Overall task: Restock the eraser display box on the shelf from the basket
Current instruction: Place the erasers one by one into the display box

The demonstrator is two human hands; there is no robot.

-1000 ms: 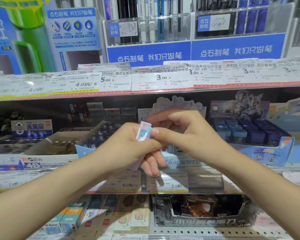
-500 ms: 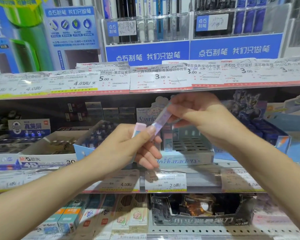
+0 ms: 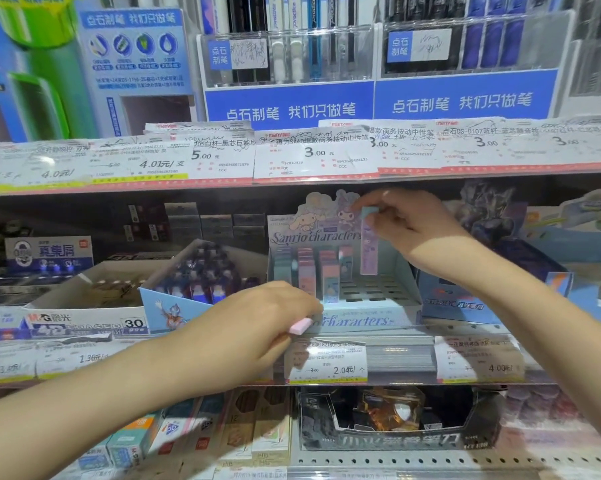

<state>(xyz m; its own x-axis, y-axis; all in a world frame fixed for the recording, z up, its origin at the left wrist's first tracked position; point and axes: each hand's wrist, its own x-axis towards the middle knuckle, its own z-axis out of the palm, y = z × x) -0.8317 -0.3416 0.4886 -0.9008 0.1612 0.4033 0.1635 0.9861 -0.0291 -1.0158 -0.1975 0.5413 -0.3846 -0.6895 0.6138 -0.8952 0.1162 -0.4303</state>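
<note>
1. The eraser display box (image 3: 368, 317) sits on the middle shelf (image 3: 465, 332), pale blue, with a cartoon header card at its back and a grid of slots inside
2. Several upright erasers (image 3: 307, 271) fill the back-left slots; the front and right slots show dark and unfilled
3. The right hand (image 3: 406, 223) reaches over the box from the right, fingers pinched on the top end of a long lilac eraser (image 3: 369, 251)
4. That eraser hangs upright, its lower end over the right part of the slot grid; whether it already sits in a slot cannot be told
5. The left hand (image 3: 254, 327) is low in front of the box, by its front-left corner, closed around a pink eraser (image 3: 301, 326) whose end pokes out beneath the fingers
6. The two hands are well apart, the right one higher and further back
7. A blue box of dark erasers (image 3: 174, 311) stands just left of the display box, touching or nearly so
8. A price tag (image 3: 327, 362) marked 2.0 hangs on the shelf edge below the box
</note>
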